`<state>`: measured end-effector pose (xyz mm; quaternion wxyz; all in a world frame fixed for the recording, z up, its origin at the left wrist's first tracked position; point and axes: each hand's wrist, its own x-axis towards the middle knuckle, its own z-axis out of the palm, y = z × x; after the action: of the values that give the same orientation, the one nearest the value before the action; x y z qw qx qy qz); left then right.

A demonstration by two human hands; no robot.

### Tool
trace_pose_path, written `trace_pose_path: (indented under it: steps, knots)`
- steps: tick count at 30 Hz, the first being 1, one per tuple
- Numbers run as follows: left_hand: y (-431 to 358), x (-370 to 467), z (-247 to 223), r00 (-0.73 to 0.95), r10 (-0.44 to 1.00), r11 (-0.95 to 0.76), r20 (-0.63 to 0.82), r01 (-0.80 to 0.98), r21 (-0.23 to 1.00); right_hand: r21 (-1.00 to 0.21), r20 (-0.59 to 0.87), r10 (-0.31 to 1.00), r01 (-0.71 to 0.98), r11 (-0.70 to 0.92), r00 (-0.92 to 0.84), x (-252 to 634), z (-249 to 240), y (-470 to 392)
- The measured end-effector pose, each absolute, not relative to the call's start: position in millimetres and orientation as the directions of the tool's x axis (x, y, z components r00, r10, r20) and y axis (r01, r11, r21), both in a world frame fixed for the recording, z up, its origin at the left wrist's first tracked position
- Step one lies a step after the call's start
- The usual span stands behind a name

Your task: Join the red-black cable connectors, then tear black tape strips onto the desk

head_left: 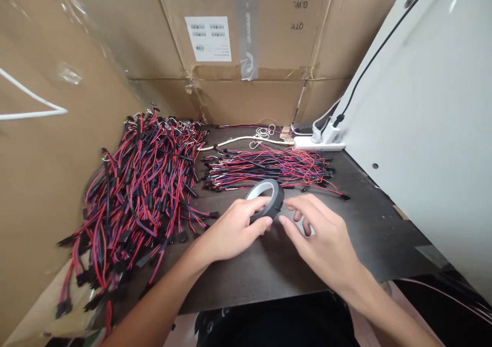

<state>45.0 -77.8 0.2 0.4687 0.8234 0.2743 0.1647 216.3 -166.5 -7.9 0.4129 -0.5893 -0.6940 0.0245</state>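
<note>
A roll of black tape [280, 198] with a pale inner ring is tilted up over the dark table. My left hand [234, 229] grips it from the left, with fingers through the ring and the thumb at its lower edge. Close by the roll's right side is my right hand [323, 234]. Its thumb and forefinger are apart, with their tips at the tape's outer face, and the other fingers curl loosely. I see nothing held between them. Behind the roll lies a flat row of red, blue and black wire harnesses [265, 166].
A large heap of similar wire harnesses [142, 183] covers the left of the table [246, 280]. At the back right sits a white power strip [319, 144] with plugs and cables. Cardboard [269, 101] stands behind and at left, and a white panel [423, 121] at right.
</note>
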Motion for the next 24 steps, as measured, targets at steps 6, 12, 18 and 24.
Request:
trace_pose_path:
  steps: [6,12,18,24]
  knots:
    - [-80.4,46.2,2.4,0.830,0.556,-0.398,0.042,0.222,0.890,-0.706,0.463,0.870,0.664,0.246,0.170,204.9,-7.8,-159.2]
    - [-79.7,45.7,0.0,0.842,0.539,-0.452,0.030,0.259,0.854,-0.869,0.247,0.950,0.478,0.131,0.189,209.6,-2.7,-154.4]
    - [-77.3,47.4,-9.5,0.809,0.580,-0.456,0.096,0.225,0.861,-0.764,0.412,0.910,0.563,0.314,0.051,218.9,-9.6,-151.0]
    - [-75.4,47.8,-13.6,0.748,0.647,-0.521,0.148,0.292,0.802,-0.691,0.454,0.887,0.596,0.408,-0.082,221.3,-8.0,-153.5]
